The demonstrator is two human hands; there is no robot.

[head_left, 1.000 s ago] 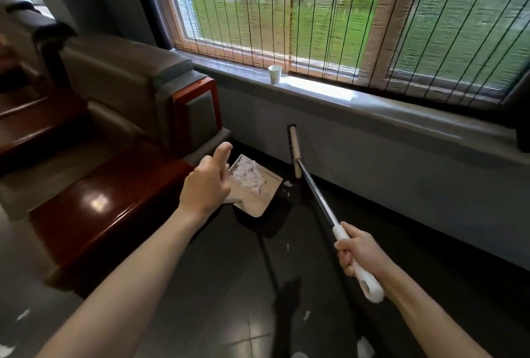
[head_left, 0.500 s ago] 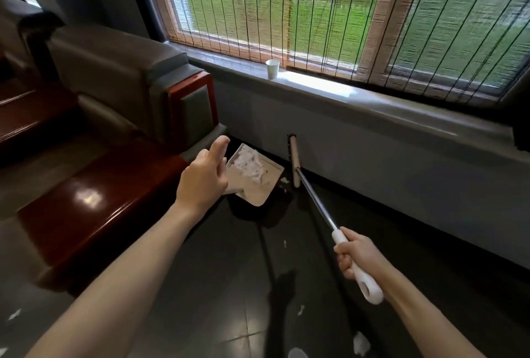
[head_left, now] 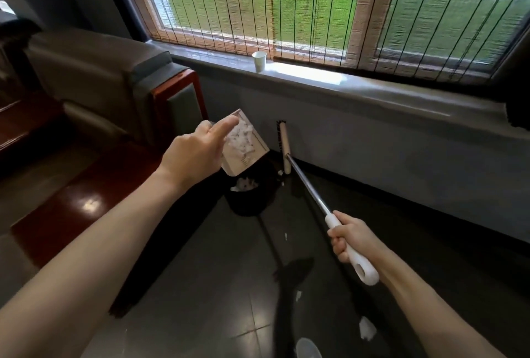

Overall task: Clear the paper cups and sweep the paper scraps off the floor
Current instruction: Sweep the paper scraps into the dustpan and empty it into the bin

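Note:
My left hand [head_left: 198, 154] holds a beige dustpan [head_left: 246, 154] tilted over a black bin [head_left: 249, 197]; white paper scraps [head_left: 241, 137] lie in the pan and some show inside the bin. My right hand [head_left: 351, 238] grips the white handle of a broom [head_left: 308, 185], whose wooden head rests on the floor by the wall. A white paper cup [head_left: 259, 61] stands upright on the windowsill [head_left: 372, 91]. Loose scraps [head_left: 367, 329] lie on the dark tiled floor near my feet.
A grey armchair with red-brown wooden trim [head_left: 160, 94] and a glossy wooden table [head_left: 71, 205] stand to the left. The wall under the window [head_left: 401, 162] runs along the right. Slatted blinds cover the window.
The left hand has lifted and tilted the dustpan over the black bin, and scraps now show in the bin. The broom hand has barely moved.

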